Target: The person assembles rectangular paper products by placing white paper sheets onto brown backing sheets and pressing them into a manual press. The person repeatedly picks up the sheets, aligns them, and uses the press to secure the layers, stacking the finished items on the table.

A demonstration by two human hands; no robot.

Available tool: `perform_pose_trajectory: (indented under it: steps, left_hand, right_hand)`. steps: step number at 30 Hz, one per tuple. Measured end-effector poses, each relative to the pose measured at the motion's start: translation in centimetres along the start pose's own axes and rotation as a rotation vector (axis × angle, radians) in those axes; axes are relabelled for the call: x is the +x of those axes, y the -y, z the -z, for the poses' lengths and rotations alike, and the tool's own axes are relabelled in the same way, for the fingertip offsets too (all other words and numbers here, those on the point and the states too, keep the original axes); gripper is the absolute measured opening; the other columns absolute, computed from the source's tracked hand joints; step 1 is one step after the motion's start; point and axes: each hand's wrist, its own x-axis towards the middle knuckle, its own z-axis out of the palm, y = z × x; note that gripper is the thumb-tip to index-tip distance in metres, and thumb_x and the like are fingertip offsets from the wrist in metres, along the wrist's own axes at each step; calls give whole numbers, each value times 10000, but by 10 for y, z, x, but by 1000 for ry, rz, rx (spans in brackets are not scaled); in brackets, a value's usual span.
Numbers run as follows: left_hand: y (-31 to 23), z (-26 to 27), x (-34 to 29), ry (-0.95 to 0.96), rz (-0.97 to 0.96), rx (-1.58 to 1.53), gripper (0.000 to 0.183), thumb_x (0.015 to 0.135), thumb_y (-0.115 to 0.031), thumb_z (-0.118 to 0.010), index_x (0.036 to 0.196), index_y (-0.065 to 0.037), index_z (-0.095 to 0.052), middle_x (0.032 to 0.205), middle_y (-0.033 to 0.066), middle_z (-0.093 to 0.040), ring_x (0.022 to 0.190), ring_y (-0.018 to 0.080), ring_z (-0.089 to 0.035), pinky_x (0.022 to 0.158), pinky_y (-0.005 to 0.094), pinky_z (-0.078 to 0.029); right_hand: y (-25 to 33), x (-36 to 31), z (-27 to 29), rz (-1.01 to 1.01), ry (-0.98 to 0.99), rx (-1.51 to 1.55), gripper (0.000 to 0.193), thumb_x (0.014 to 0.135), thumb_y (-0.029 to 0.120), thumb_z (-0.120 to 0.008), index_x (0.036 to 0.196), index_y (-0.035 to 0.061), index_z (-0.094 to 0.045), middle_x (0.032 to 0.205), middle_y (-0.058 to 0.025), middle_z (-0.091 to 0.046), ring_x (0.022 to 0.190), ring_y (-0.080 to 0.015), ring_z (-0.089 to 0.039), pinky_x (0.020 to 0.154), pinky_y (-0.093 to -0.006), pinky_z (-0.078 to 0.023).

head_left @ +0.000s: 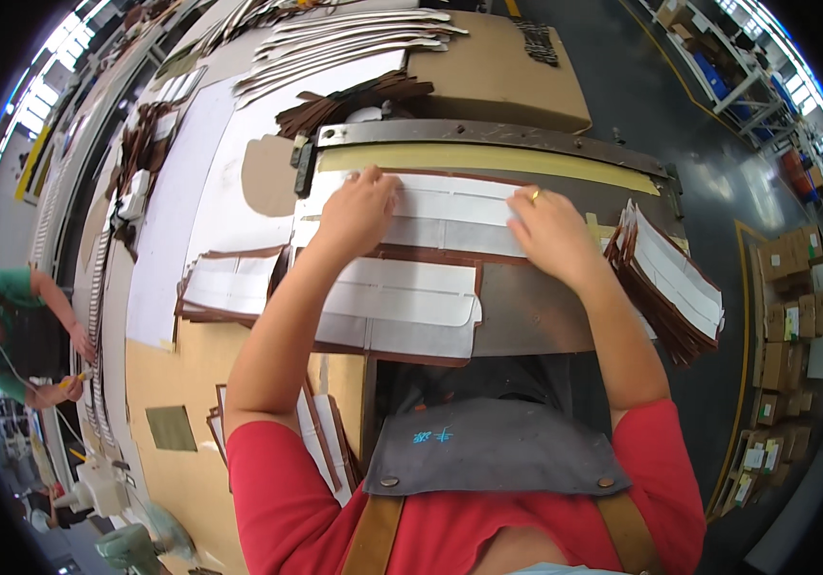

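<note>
A flat white-faced panel with brown leather-like edges [464,208] lies on the metal plate of a machine, close to its long metal bar. My left hand [361,213] has its fingers bent onto the panel's far left part, by the upper edge. At the right end, my right hand [553,230] pinches the panel's edge, a gold ring on one finger. Nearer to me, a second white and brown panel [397,292] lies partly under my left forearm. The undersides of both hands' fingers are hidden.
Stacks of similar panels stand at left [231,285] and right [670,273]. The metal bar [488,137] crosses the far side. Beyond it are a cardboard box [502,81] and white strips [344,43]. A person in green [28,316] works at far left.
</note>
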Motion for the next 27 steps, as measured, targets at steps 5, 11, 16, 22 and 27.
perform_pose_trajectory:
  steps: [5, 11, 16, 22, 27]
  left_hand:
    - [35, -11, 8, -166, 67, -78, 511, 801, -247, -630, 1243, -61, -456, 1200, 119, -466, 1095, 311, -484, 910, 421, -385]
    - [24, -13, 1, -138, 27, 190, 345, 858, -292, -563, 1160, -126, -545, 1112, -20, -554, 1044, 207, -498, 883, 393, -348]
    - [23, -26, -8, -318, -7, 210, 382, 834, -288, -588, 1160, -96, -535, 1079, 17, -565, 1009, 242, -528, 894, 402, -340]
    - [26, -18, 6, -230, 237, -475, 480, 827, -209, -620, 1247, -44, -454, 1030, 107, -576, 961, 222, -547, 865, 351, -390]
    - [16, -10, 7, -192, 314, -1069, 473, 820, -88, -622, 1255, -27, -445, 876, 42, -552, 788, 108, -516, 685, 236, -430]
  right_hand:
    - [18, 72, -33, 190, -177, 211, 312, 826, 124, -570, 1120, 20, -555, 1088, -145, -570, 1033, -333, -515, 897, -391, -410]
    - [41, 115, -68, 343, -95, 180, 288, 816, 127, -579, 1091, 41, -567, 1075, -132, -553, 1025, -307, -506, 908, -394, -410]
    - [4, 79, -32, 82, 19, 118, 244, 796, 184, -625, 993, 54, -563, 1035, -119, -547, 994, -284, -514, 854, -381, -426]
    - [-9, 63, -26, -84, 68, 537, 243, 779, 186, -651, 931, 43, -526, 945, -90, -522, 903, -217, -502, 789, -319, -428]
    - [-13, 58, -25, -111, 54, 806, 203, 824, 170, -610, 958, 23, -565, 847, -58, -559, 780, -156, -510, 710, -292, -433]
